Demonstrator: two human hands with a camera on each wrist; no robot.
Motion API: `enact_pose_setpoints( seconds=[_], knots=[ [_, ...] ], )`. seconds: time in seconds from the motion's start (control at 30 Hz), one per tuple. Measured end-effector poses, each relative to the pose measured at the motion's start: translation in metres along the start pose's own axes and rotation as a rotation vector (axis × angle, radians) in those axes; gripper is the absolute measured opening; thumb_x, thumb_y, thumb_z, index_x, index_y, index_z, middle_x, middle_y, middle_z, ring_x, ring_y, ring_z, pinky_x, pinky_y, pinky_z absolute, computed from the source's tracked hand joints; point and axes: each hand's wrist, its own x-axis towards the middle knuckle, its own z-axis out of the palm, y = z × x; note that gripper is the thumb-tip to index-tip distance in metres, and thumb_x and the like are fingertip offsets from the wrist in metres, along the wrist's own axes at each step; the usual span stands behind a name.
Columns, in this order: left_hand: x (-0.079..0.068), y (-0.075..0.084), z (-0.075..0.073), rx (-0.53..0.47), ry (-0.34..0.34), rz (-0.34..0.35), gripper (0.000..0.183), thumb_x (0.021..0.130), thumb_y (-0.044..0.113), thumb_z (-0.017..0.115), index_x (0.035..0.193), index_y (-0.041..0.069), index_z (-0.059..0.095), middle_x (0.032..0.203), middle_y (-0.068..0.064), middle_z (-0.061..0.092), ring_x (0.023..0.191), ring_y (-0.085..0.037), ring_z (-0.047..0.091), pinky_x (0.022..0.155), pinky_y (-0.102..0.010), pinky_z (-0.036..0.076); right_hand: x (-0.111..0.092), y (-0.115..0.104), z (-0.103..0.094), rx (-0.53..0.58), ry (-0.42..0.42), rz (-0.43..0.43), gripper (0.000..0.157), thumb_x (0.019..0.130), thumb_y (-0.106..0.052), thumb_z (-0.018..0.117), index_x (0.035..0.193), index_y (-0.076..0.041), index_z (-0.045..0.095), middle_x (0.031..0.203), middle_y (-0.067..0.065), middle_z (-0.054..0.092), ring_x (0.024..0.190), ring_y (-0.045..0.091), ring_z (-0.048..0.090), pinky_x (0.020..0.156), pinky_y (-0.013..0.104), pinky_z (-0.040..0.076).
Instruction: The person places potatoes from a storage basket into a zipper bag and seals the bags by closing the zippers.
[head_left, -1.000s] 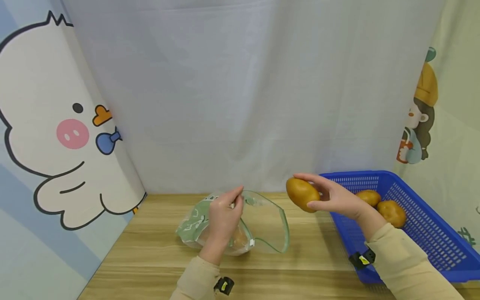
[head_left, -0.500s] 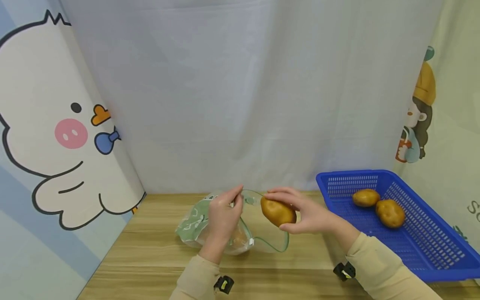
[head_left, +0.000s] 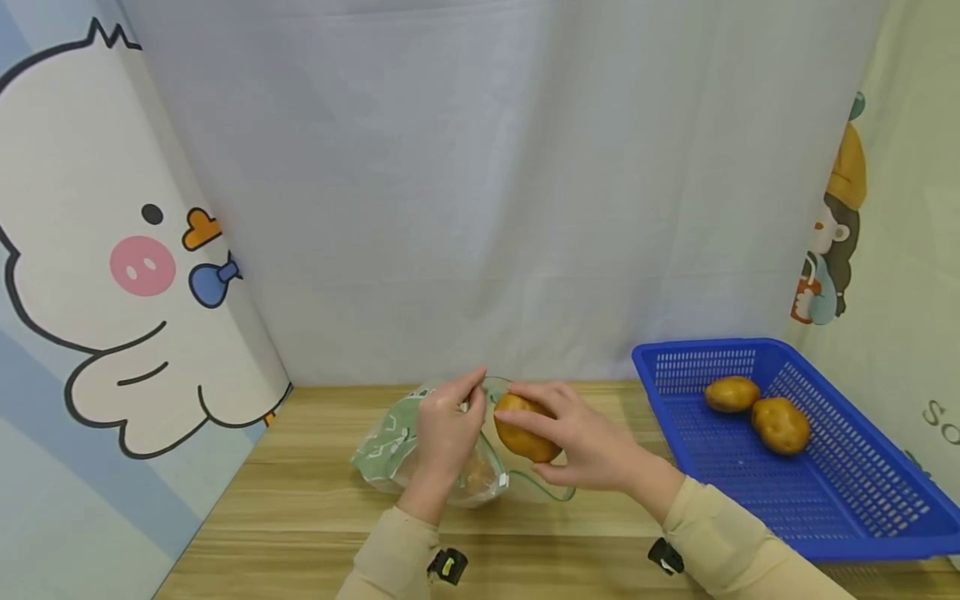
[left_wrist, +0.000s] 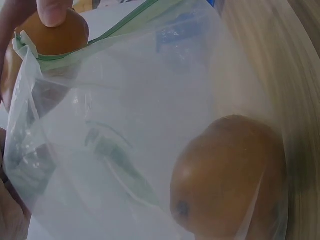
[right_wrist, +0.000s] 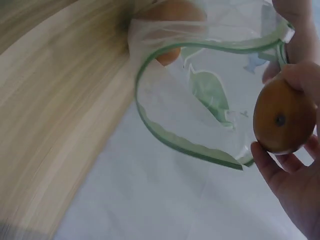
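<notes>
Brown potato (head_left: 522, 429): held in the right hand (head_left: 588, 437), above the surface (head_left: 285, 508), at the mouth of the clear bag (head_left: 386, 442); whether the green rim (right_wrist: 200, 157) is passed by it cannot be told.
Right hand: the potato is grasped between the thumb and the fingers, which are curved around its side.
Left hand (head_left: 447, 425): the edge of the bag appears to be gripped by the curled fingers; the exact pinch is partly hidden.
Potato weight and skin: a firm, rather heavy body is to be expected; the smooth, shiny skin may be somewhat slippery, and bruising by a moderate grip seems unlikely.
Potato hold: best taken across its thicker middle, with the front end left free.
Clear bag film: thin, light and limp, so it is probably easily folded or pulled along; no shape can be trusted to be kept without support.
Bag hold: best taken at the green rim, which looks stiffer than the film; a bagged potato (left_wrist: 230, 175) is seen low inside, and some steadiness is perhaps given by it.
</notes>
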Motion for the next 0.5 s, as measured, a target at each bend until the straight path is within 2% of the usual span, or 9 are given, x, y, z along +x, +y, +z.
enact_pose_setpoints(
  seconds=[0.27,0.5],
  knots=[
    [0.002,-0.002,0.001,-0.026,0.034,-0.004,0.019,0.081,-0.008,0.069,0.097,-0.002,0.078,0.084,-0.012,0.075,0.070,-0.022,0.071,0.059,-0.035,0.058,0.001,0.001,0.013,-0.050,-0.006,-0.018,0.078,0.072,-0.012,0.088,0.142,-0.019,0.053,0.150,0.016,0.040,0.126,0.034,0.044,0.086,0.042,0.056],
    [0.003,-0.003,-0.002,-0.043,0.055,-0.002,0.020,0.081,-0.008,0.068,0.097,-0.002,0.078,0.083,-0.012,0.074,0.069,-0.022,0.071,0.059,-0.035,0.058,0.000,0.004,0.017,-0.126,0.044,-0.084,0.079,0.070,-0.003,0.088,0.140,-0.016,0.055,0.148,0.016,0.042,0.130,0.036,0.044,0.090,0.044,0.054]
  ],
)
